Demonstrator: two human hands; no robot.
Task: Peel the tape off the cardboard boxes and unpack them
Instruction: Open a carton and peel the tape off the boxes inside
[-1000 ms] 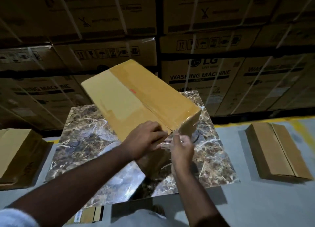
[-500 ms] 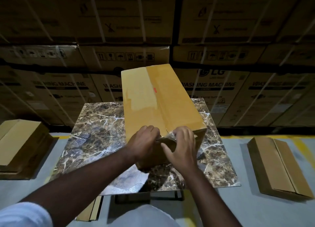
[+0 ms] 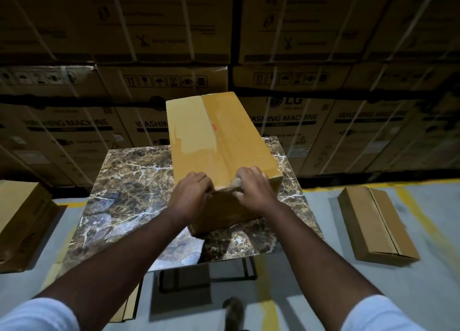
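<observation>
A long tan cardboard box [image 3: 219, 136] lies on the marble table top [image 3: 129, 181], its near end pointing at me. Glossy clear tape [image 3: 189, 141] covers its top along the middle seam. My left hand [image 3: 193, 194] grips the near top edge of the box on the left, fingers curled over it. My right hand [image 3: 254, 189] holds the near top edge on the right, with a crumpled bit of loose tape [image 3: 236, 182] under its fingers.
A shut cardboard box [image 3: 375, 223] lies on the grey floor at the right, another box [image 3: 22, 218] at the left. A wall of stacked washing machine cartons [image 3: 311, 121] rises behind the table. Flattened cardboard [image 3: 127, 306] leans under the table. Yellow lines mark the floor.
The box has turned from slanting leftward to pointing straight away from me and now lies flat. Both hands have moved up to its near top edge and spread apart.
</observation>
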